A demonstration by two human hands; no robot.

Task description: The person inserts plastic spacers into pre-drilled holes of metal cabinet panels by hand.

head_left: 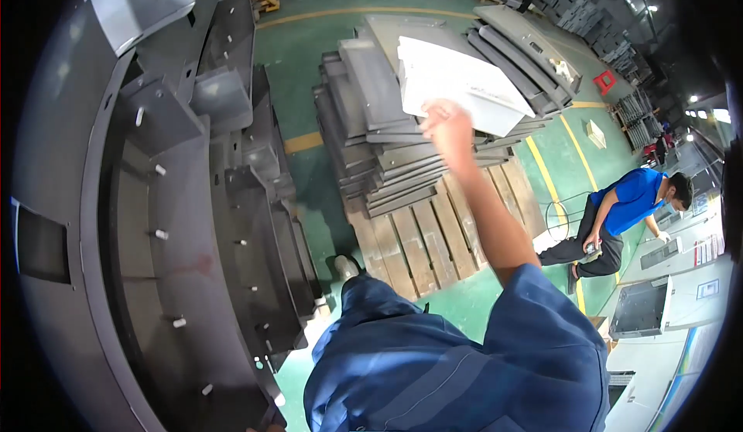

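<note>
My right hand reaches forward over a stack of grey metal panels. Its fingers are curled at the near edge of a bright white angular piece. That piece looks like a folded panel or shallow box; glare hides its exact kind. It lies tilted across the top of the stack, with a side face turned to the right. The fingers are somewhat blurred. A wooden pallet carries the panels. My left hand does not show.
Large grey metal cabinet shells with white pegs stand close on my left. A co-worker in a blue shirt bends beside light-coloured cabinets at right. Yellow lines cross the green floor. A red stool stands farther back.
</note>
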